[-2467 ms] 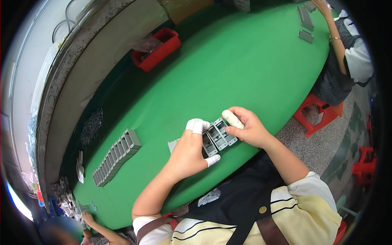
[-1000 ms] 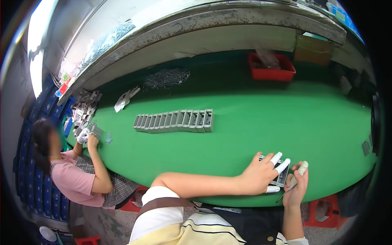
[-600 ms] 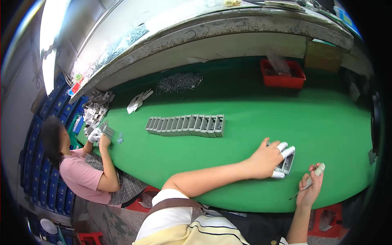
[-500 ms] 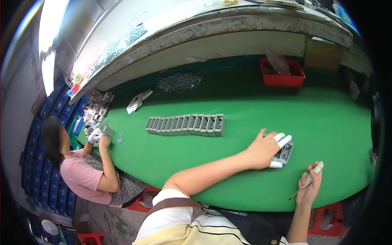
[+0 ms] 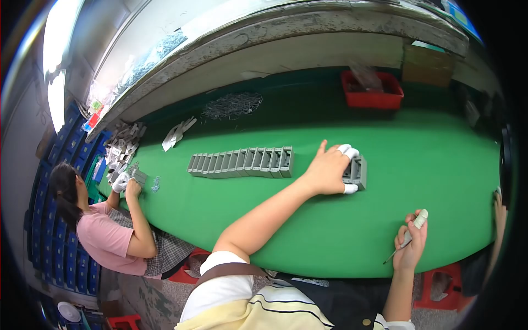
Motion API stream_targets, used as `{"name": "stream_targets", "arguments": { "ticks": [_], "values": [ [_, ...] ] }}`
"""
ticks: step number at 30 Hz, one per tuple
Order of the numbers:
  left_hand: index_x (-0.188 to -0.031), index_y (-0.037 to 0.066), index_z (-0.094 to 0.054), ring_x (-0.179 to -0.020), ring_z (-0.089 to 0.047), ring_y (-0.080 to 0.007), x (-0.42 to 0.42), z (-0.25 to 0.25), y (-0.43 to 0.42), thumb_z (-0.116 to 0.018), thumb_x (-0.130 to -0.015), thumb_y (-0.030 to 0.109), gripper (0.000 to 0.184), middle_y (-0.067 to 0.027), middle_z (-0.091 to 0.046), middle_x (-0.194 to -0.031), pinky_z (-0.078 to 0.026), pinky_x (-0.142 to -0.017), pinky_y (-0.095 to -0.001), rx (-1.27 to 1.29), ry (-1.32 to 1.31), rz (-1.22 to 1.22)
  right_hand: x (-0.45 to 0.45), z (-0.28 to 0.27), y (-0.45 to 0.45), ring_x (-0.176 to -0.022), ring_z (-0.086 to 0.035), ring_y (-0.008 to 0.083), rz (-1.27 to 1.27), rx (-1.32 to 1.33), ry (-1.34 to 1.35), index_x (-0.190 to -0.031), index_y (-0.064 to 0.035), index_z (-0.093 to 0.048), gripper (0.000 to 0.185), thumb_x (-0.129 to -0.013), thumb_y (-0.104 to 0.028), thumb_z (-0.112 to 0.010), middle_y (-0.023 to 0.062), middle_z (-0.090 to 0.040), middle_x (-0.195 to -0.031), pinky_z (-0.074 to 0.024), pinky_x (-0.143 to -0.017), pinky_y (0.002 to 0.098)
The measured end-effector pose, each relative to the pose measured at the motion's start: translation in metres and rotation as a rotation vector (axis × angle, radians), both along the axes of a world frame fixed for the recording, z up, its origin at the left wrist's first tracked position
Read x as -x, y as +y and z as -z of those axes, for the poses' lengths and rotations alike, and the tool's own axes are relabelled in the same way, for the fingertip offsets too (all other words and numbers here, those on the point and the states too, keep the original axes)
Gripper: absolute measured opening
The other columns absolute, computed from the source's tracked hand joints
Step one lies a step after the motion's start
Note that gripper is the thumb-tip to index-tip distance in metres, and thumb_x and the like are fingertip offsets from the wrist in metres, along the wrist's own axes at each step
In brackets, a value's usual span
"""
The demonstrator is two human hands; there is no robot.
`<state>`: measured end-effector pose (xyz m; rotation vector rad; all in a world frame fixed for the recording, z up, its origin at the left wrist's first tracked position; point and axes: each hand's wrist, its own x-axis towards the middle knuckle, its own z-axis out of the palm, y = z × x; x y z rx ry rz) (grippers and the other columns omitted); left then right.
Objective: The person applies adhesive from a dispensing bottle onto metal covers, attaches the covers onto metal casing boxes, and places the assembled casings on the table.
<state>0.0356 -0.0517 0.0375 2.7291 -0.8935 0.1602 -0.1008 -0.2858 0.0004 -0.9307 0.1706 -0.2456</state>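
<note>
My left hand (image 5: pixel 331 169), with white covers on some fingertips, is closed around a few grey boxes (image 5: pixel 359 172) on the green table. Its palm and fingers hide part of them. To its left stands a slightly curved row of several grey open boxes (image 5: pixel 242 163), apart from the hand. Near the table's front edge, my right hand (image 5: pixel 411 240) is wrapped round a thin screwdriver-like tool (image 5: pixel 406 240), whose dark shaft points down and to the left. A pale cover wraps one of its fingers.
A red bin (image 5: pixel 373 99) is at the back right of the green table (image 5: pixel 308 236). Loose metal pieces (image 5: pixel 232 105) and white gloves (image 5: pixel 179 133) lie at the back left. A co-worker (image 5: pixel 107 236) handles grey parts (image 5: pixel 137 176) at the left; another person's arm (image 5: pixel 499 220) shows far right.
My left hand has slid the grey boxes away from the table's front edge, towards the level of the row. My right hand has parted from them with the tool. The view has swung left.
</note>
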Motion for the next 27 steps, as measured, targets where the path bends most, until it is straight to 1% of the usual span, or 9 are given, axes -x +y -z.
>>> {"name": "stream_targets", "arguments": {
  "ticks": [7,12,15,16,21,23,24,25,27],
  "values": [
    [-0.13,0.005,-0.036,-0.12,-0.042,-0.0359,-0.012,0.001,0.02,-0.065,-0.069,0.046,0.079,-0.0258,-0.041,-0.13,-0.021,-0.105,-0.0567,-0.121,0.01,-0.189,-0.001,-0.001,-0.001,-0.047,-0.038,0.0055,-0.017,-0.01,0.012,-0.11,-0.0075,-0.041,0.028,-0.083,-0.007,-0.049,0.0037,-0.046,-0.089,-0.0286,-0.035,0.018],
    [-0.141,0.018,-0.027,-0.126,-0.034,-0.0386,0.0,-0.01,0.014,-0.068,-0.07,0.044,0.086,-0.0243,-0.023,-0.142,-0.02,-0.104,-0.0595,-0.086,-0.069,-0.139,-0.001,-0.001,-0.001,-0.047,-0.038,0.0056,-0.011,0.002,0.033,-0.11,-0.0075,-0.041,0.028,-0.083,-0.007,-0.05,0.0038,-0.047,-0.089,-0.0287,-0.035,0.0181],
    [-0.138,0.022,-0.035,-0.126,-0.034,-0.0369,0.0,-0.003,0.01,-0.066,-0.072,0.044,0.076,-0.0208,-0.027,-0.142,-0.02,-0.105,-0.0577,-0.158,-0.179,-0.026,-0.001,-0.002,0.0,-0.046,-0.039,0.0058,-0.018,0.007,0.03,-0.11,-0.0072,-0.041,0.029,-0.083,-0.007,-0.051,0.0038,-0.047,-0.088,-0.0287,-0.034,0.0182],
    [-0.127,0.02,-0.048,-0.124,-0.037,-0.0348,-0.002,0.002,0.01,-0.065,-0.075,0.04,0.058,-0.0171,-0.034,-0.138,-0.023,-0.104,-0.0552,-0.122,-0.2,-0.008,-0.001,-0.001,0.0,-0.046,-0.039,0.0058,-0.025,0.003,0.031,-0.111,-0.0073,-0.041,0.029,-0.083,-0.007,-0.052,0.0036,-0.047,-0.088,-0.0287,-0.034,0.0183],
    [-0.107,0.013,-0.058,-0.12,-0.043,-0.0349,-0.006,-0.001,0.016,-0.063,-0.077,0.036,0.038,-0.0162,-0.045,-0.129,-0.03,-0.101,-0.0533,-0.061,-0.072,-0.014,0.0,0.0,0.001,-0.047,-0.04,0.0052,-0.02,0.004,0.045,-0.112,-0.0088,-0.042,0.032,-0.083,-0.007,-0.054,0.0014,-0.048,-0.084,-0.029,-0.034,0.0184],
    [-0.104,0.014,-0.06,-0.107,-0.052,-0.0345,-0.006,-0.008,0.021,-0.065,-0.075,0.035,0.036,-0.0154,-0.048,-0.126,-0.038,-0.095,-0.0469,-0.098,-0.056,-0.002,0.0,0.003,0.001,-0.047,-0.041,0.0047,-0.035,0.001,0.072,-0.113,-0.0103,-0.042,0.034,-0.082,-0.007,-0.056,-0.0003,-0.048,-0.08,-0.0302,-0.034,0.0185],
    [-0.102,0.016,-0.059,-0.099,-0.054,-0.0339,-0.005,-0.009,0.025,-0.068,-0.072,0.03,0.035,-0.0121,-0.049,-0.123,-0.045,-0.084,-0.0436,-0.107,-0.1,-0.006,0.001,0.007,0.0,-0.047,-0.041,0.0048,-0.051,-0.005,0.059,-0.113,-0.0105,-0.043,0.033,-0.082,-0.007,-0.056,-0.0006,-0.048,-0.079,-0.0304,-0.035,0.0187],
    [-0.104,0.014,-0.06,-0.106,-0.052,-0.034,-0.003,-0.015,0.027,-0.066,-0.074,0.035,0.036,-0.0128,-0.049,-0.125,-0.038,-0.095,-0.0472,-0.146,-0.05,-0.04,0.002,0.009,0.0,-0.047,-0.041,0.0049,-0.066,-0.008,0.046,-0.113,-0.0108,-0.043,0.033,-0.082,-0.007,-0.056,-0.0009,-0.048,-0.078,-0.0306,-0.035,0.0188],
    [-0.105,0.015,-0.059,-0.114,-0.048,-0.0315,-0.006,-0.006,0.04,-0.064,-0.075,0.032,0.035,-0.0125,-0.048,-0.125,-0.029,-0.101,-0.0556,-0.171,-0.126,-0.033,0.001,0.003,0.001,-0.047,-0.041,0.0056,-0.082,-0.002,0.068,-0.111,-0.0097,-0.042,0.031,-0.083,-0.006,-0.054,0.0004,-0.048,-0.08,-0.0304,-0.036,0.0196]
  ]
}}
